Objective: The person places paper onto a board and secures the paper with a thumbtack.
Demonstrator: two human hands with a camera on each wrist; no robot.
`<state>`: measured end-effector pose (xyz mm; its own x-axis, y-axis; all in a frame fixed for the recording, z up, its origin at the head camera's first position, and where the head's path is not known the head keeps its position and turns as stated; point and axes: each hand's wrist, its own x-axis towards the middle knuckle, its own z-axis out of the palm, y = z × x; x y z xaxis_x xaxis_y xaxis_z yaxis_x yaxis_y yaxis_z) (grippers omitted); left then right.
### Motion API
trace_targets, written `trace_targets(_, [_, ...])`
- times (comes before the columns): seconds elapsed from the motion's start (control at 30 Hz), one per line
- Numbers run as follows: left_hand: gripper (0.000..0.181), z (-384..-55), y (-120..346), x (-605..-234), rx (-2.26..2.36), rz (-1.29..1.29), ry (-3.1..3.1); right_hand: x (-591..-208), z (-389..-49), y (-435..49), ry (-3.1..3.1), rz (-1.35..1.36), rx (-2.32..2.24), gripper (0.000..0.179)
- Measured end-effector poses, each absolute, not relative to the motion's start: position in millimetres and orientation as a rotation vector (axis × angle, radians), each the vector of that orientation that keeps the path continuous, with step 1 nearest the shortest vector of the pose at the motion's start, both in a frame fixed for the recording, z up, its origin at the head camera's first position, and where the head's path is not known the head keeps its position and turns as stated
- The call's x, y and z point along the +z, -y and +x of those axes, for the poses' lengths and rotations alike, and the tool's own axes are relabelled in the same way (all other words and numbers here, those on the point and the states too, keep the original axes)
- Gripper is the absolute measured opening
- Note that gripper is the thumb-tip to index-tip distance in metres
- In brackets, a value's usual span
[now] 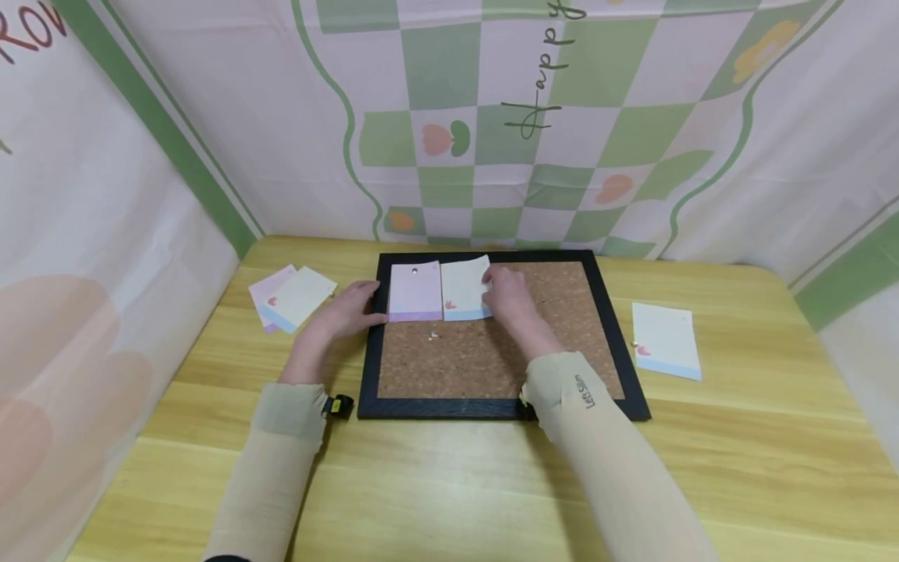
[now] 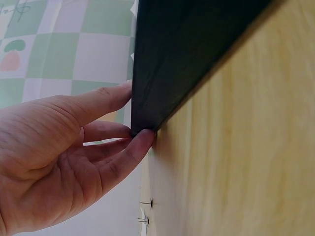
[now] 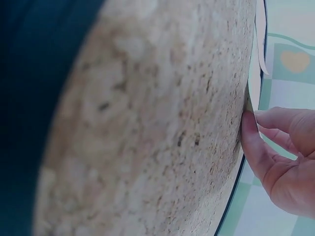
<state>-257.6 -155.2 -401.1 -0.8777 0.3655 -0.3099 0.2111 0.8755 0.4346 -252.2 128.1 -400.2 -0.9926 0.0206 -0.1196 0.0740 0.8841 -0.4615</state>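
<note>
A black-framed cork board [image 1: 485, 367] lies on the table. My right hand [image 1: 509, 297] pinches the right edge of a white note sheet [image 1: 463, 290] with a blue bottom strip; its top right corner curls up. In the right wrist view, thumb and fingertips [image 3: 250, 123] meet at the paper's edge, close over the cork. Left of it is a pink note sheet [image 1: 414, 293] with a round metal pin [image 1: 414, 271] near its top. My left hand [image 1: 344, 310] touches the frame's left side, thumb and fingertips [image 2: 142, 140] against the black edge [image 2: 162, 64].
Small pale pins [image 1: 432, 336] lie on the cork below the notes. A white note [image 1: 302, 297] overlaps a pink one [image 1: 261, 297] on the table at left. Another white note [image 1: 666, 339] lies to the right. A printed cloth [image 1: 449, 94] hangs behind the table.
</note>
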Motion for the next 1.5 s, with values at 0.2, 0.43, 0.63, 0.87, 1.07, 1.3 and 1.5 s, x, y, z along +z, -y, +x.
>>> trace_targets(0.2, [0.074,-258.4,155.5,-402.0,0.562,0.425,-2.656,-398.3,-251.6,-126.2,-2.942,0.067,-0.672,0.036])
trace_targets(0.43, [0.075,-259.5,156.5,-403.1,0.576,0.416,-2.649,-398.3,-250.3,-123.4,-2.93,0.043,-0.641,0.042])
trace_targets(0.63, [0.075,-259.2,156.6,-403.5,0.583,0.412,-2.652,-397.2,-248.9,-123.0,-2.936,-0.005,-0.611,0.041])
trace_targets(0.87, [0.075,-259.3,156.6,-404.4,0.579,0.428,-2.658,-397.5,-248.6,-121.4,-2.947,-0.042,-0.562,0.039])
trace_targets(1.07, [0.075,-258.8,156.2,-403.9,0.57,0.423,-2.657,-398.6,-248.0,-119.6,-2.961,-0.051,-0.5,0.033])
trace_targets(1.3, [0.075,-258.5,155.8,-403.0,0.569,0.425,-2.658,-399.2,-247.6,-119.1,-2.952,-0.042,-0.437,0.032])
trace_targets(1.5, [0.075,-257.6,155.6,-402.9,0.575,0.42,-2.659,-400.1,-247.0,-118.3,-2.974,-0.03,-0.334,0.032])
